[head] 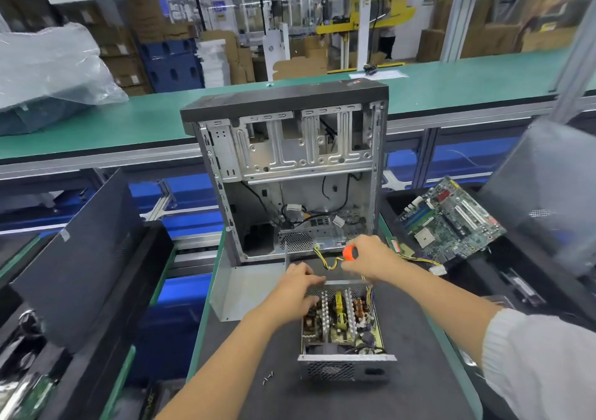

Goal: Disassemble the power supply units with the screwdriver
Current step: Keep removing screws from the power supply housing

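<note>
An open power supply unit (345, 360) lies on the dark mat, its circuit board, heat sinks and coils exposed. Its removed grey metal cover (245, 290) lies just left of it. My left hand (298, 293) rests on the unit's far left edge, fingers spread over the board. My right hand (367, 258) is above the unit's far end, closed around a screwdriver with an orange handle (350, 253); its tip is hidden behind my hand. Yellow and black wires (329, 263) run from the unit toward the case.
An empty computer case (290, 161) stands upright right behind the unit. A motherboard (451, 222) and a white connector (437, 270) lie at the right. Loose screws (268, 377) sit on the mat front left. Black panels (80, 258) lean at the left.
</note>
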A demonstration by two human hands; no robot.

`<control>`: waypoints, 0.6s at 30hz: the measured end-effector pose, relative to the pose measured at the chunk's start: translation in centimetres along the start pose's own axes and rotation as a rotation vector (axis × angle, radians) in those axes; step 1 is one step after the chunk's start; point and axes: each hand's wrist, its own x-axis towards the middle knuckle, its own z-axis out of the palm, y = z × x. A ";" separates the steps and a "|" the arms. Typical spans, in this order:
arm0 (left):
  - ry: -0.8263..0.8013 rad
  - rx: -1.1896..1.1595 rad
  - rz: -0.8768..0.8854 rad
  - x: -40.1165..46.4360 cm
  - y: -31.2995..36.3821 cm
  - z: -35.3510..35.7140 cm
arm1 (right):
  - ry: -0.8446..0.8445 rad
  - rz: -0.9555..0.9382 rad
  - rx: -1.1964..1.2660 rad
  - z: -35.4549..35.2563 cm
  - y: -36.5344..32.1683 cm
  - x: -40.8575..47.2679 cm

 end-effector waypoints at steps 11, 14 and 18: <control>-0.361 -0.224 0.180 -3.9 3.9 -0.6 | 0.250 -0.124 0.549 -0.8 -0.9 -1.9; -0.399 -0.105 0.206 -4.3 3.8 0.3 | 0.194 -0.091 0.661 -0.5 -0.9 -2.2; -0.358 -0.083 0.214 -4.3 3.8 0.4 | 0.160 -0.113 0.684 -0.4 -1.0 -2.5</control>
